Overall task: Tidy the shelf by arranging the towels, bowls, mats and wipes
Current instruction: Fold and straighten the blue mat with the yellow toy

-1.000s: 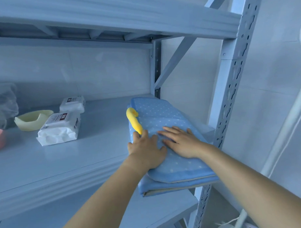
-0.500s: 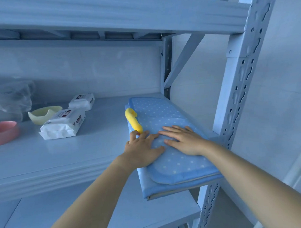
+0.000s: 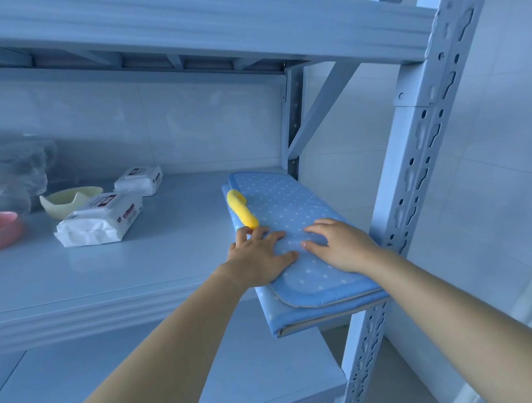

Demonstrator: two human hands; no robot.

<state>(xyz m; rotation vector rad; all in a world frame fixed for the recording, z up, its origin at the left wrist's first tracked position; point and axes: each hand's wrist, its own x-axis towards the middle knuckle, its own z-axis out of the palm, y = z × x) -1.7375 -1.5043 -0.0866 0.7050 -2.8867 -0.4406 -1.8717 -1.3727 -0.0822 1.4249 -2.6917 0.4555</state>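
A folded blue mat with white dots (image 3: 286, 206) lies at the right end of the middle shelf (image 3: 140, 266), its near end hanging over the front edge. A yellow strap (image 3: 242, 211) curls along its left side. My left hand (image 3: 257, 256) lies flat on the mat's left part, fingertips touching the yellow strap. Beside it, my right hand (image 3: 338, 247) presses flat on the mat. Two white wipe packs (image 3: 99, 220) (image 3: 139, 184) lie to the left, with a pale yellow bowl (image 3: 67, 200) and a pink bowl (image 3: 2, 228) beyond them.
A clear plastic bag (image 3: 13, 171) sits at the back left. The perforated shelf post (image 3: 409, 196) stands right of the mat. An upper shelf (image 3: 192, 32) hangs overhead and a lower shelf (image 3: 204, 369) lies under my arms.
The mat has slid a little further back onto the shelf under both hands. My view has shifted right and closer.
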